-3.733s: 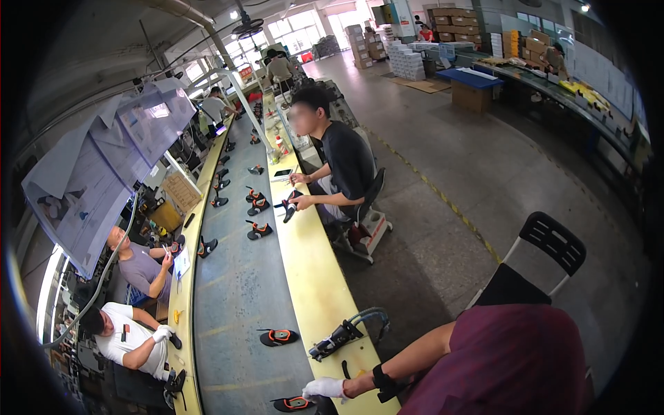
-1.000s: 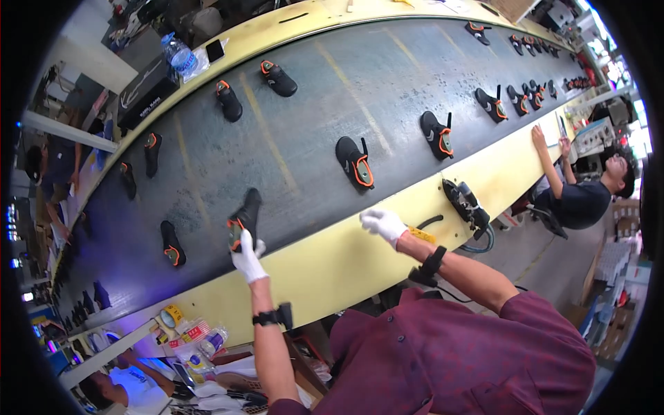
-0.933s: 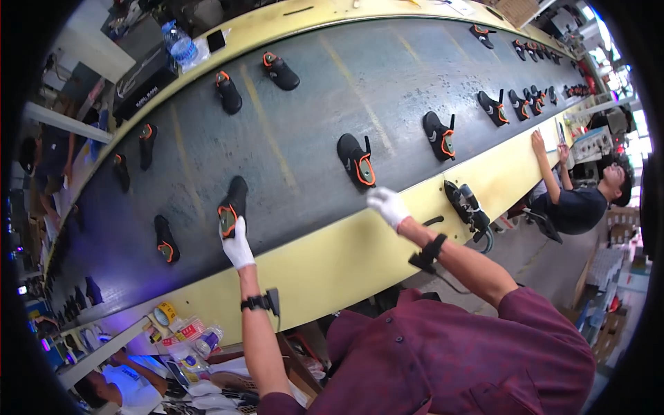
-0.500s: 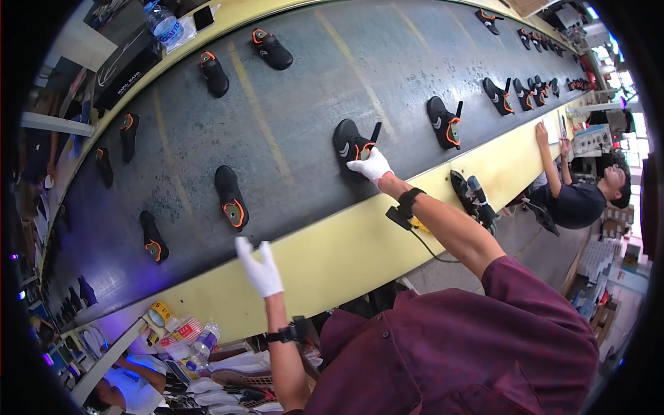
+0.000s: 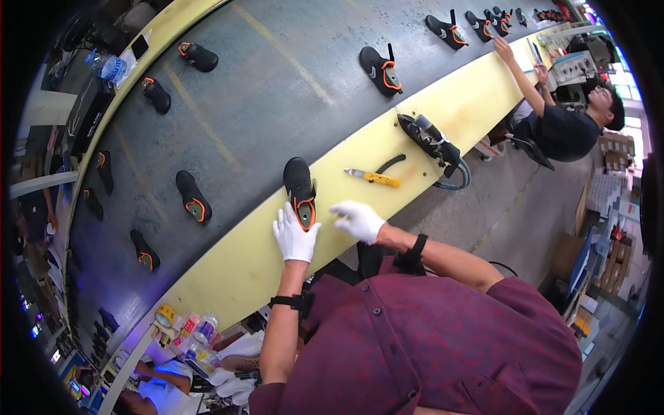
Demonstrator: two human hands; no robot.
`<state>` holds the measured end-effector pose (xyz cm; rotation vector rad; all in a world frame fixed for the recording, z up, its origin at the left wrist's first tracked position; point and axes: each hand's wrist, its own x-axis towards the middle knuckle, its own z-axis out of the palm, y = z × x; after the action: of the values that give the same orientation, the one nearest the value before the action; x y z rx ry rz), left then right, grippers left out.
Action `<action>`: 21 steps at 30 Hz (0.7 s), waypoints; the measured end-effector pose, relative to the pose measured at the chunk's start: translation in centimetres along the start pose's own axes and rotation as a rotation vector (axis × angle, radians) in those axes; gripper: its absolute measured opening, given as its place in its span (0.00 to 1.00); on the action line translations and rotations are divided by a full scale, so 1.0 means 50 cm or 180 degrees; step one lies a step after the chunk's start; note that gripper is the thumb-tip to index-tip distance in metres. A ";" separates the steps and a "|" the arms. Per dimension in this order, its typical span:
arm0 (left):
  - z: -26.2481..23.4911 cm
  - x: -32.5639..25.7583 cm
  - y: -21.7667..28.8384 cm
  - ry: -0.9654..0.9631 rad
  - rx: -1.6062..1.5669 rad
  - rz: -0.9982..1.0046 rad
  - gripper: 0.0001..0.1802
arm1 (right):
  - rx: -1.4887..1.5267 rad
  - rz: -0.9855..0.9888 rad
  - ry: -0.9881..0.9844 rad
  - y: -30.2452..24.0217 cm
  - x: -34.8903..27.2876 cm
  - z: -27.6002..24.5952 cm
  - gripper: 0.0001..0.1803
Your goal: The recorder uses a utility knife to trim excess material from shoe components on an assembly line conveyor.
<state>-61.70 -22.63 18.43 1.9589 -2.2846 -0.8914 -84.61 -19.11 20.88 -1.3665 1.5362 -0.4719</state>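
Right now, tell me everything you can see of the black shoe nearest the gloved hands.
The black shoe is a low slip-on type with what looks like a knit upper, an orange-lined opening and orange trim at the heel. It lies half on the dark conveyor belt and half on the yellow bench edge, opening up, toe pointing away from the person. The white-gloved left hand touches its heel end; the gloved right hand hovers beside it, apart.

shoe [image 5: 300,190] at belt [image 5: 263,90] edge | left hand [image 5: 294,235] on it | knife [image 5: 373,178] right
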 end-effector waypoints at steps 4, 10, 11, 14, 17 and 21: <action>-0.015 0.006 -0.011 -0.0110 -0.0245 0.0552 0.51 | -0.1248 -0.0271 0.1405 0.111 0.031 -0.129 0.12; -0.047 0.050 -0.011 -0.0137 -0.0081 0.1179 0.47 | -0.2395 -0.0038 0.1060 0.175 0.042 -0.180 0.16; -0.047 0.052 -0.008 0.0015 -0.0323 0.1142 0.47 | -0.2441 -0.0159 0.1030 0.186 0.051 -0.180 0.15; -0.050 0.048 0.011 -0.0152 -0.0111 0.1293 0.50 | -0.2399 -0.0100 0.0589 0.200 0.068 -0.185 0.14; -0.055 0.060 0.021 -0.0060 -0.0115 0.1424 0.49 | -0.2331 -0.0114 0.0593 0.221 0.072 -0.183 0.11; -0.063 0.065 0.031 0.0024 -0.0115 0.1735 0.47 | -0.1749 -0.0389 0.0946 0.134 0.046 -0.192 0.09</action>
<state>-62.70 -26.80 20.59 1.2064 -2.5658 -0.8429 -95.92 -22.21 18.80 -1.8830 1.9230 -0.3489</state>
